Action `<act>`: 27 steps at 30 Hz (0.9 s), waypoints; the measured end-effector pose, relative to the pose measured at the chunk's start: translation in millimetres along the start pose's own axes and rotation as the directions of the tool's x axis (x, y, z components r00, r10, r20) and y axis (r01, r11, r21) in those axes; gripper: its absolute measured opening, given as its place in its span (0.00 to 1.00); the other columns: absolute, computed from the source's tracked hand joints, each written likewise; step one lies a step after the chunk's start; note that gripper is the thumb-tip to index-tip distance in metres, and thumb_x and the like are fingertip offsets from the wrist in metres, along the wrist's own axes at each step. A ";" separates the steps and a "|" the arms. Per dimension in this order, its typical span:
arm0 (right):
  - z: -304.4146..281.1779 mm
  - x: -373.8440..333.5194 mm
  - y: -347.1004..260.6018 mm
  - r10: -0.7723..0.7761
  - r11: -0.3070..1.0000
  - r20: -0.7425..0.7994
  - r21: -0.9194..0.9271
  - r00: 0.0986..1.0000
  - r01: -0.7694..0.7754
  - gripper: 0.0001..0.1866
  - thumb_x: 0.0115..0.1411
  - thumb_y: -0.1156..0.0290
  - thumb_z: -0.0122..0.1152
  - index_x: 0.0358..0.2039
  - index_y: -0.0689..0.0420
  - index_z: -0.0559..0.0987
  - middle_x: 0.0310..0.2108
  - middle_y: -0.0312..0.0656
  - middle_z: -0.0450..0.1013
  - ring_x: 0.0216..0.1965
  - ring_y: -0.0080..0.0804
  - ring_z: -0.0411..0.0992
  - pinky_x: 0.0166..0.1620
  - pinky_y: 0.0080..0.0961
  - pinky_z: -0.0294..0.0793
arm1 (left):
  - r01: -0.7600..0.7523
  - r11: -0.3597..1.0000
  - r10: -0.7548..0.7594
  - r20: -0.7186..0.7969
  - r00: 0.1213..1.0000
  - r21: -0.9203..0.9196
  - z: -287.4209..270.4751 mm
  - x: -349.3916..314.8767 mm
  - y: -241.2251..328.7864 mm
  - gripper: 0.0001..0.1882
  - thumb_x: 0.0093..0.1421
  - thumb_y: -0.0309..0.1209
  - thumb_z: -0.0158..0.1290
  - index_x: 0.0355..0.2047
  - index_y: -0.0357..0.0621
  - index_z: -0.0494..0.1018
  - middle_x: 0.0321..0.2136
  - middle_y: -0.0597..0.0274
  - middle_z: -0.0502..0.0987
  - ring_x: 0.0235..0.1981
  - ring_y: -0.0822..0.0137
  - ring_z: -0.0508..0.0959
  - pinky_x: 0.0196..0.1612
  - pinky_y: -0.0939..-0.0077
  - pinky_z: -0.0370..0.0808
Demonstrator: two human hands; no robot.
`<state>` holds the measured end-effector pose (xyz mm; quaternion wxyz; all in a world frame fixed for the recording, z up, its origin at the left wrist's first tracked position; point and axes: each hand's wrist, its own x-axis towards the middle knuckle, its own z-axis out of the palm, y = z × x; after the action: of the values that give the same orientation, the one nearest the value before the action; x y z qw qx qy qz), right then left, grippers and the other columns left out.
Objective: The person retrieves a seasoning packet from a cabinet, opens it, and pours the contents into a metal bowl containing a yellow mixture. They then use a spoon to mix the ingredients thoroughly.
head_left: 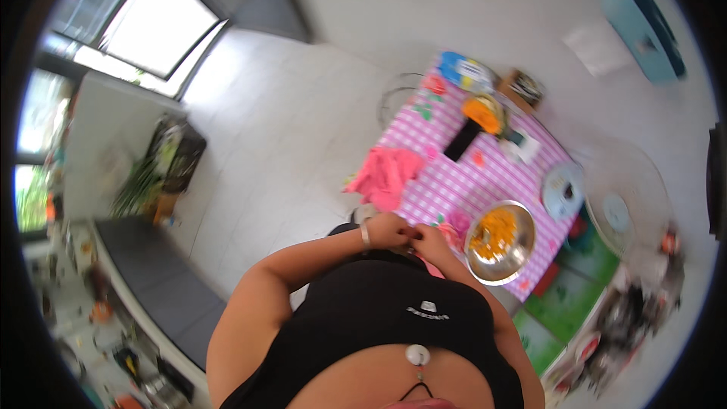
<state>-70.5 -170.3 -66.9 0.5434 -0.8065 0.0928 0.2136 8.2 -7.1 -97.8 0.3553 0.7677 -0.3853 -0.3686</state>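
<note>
Close in front of my body, my left hand (385, 230) and my right hand (433, 241) meet at waist height, beside the near edge of the table. Fingers of both are curled together; whatever is between them is too small or hidden to make out. A bracelet (365, 237) circles my left wrist. Just right of my right hand stands a shiny metal bowl (521, 256) holding orange-yellow pieces (495, 233). A pink cloth (386, 176) lies crumpled at the table's left edge, beyond my hands.
The table wears a pink checked cloth (447, 189). On it lie a black flat object (463, 140), a cut pumpkin (483, 113), a blue package (463, 71), a small box (521, 91) and a round pale-blue object (563, 191). A mesh cover (636, 189) is at right; a counter (159, 280) runs left.
</note>
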 end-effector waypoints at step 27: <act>5.6 -6.0 22.7 0.151 0.981 -0.011 0.123 0.989 -0.148 0.10 0.47 0.69 0.61 0.29 0.61 0.75 0.24 0.46 0.73 0.28 0.39 0.74 0.33 0.32 0.70 | 0.027 0.999 -0.028 0.054 0.998 0.026 -14.9 8.0 28.7 0.08 0.47 0.32 0.52 0.23 0.40 0.76 0.19 0.54 0.75 0.21 0.59 0.76 0.26 0.68 0.70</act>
<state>-85.9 -174.5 -85.1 0.5731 -0.7647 0.1715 0.2395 14.6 -23.0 -69.3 0.3299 0.7669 -0.3890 -0.3896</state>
